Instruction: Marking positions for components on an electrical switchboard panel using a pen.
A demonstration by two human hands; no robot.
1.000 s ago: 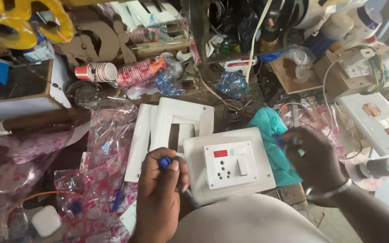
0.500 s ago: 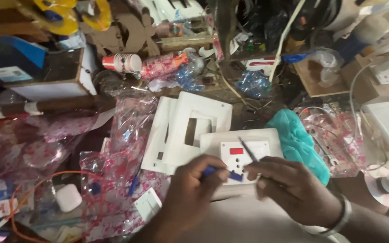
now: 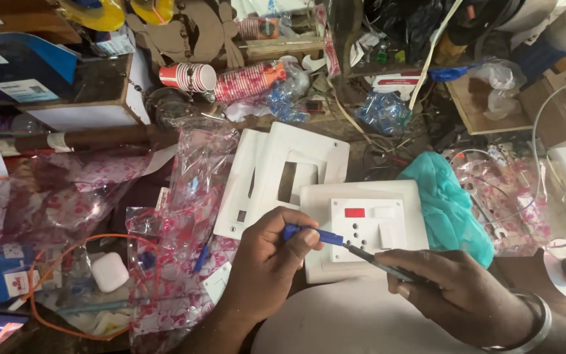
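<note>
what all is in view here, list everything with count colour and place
switch-and-socket plate: one, white with a red rocker, centre, under the hands
screwdriver: one, blue handle and dark shaft, lying across the plate
blank frame plates: at least two, white, stacked left of the switch plate
cloth: one, teal, right of the plate
paper cups: a stack lying on its side, red and white, upper left
plastic bags: several, clear with pink print, left
small case: one, white, lower left
left hand: grips the blue handle
right hand: holds the shaft, metal bangle on the wrist

Both hands [image 3: 276, 255] hold a screwdriver [image 3: 335, 241], seemingly over a switchboard [image 3: 361, 226].
</note>
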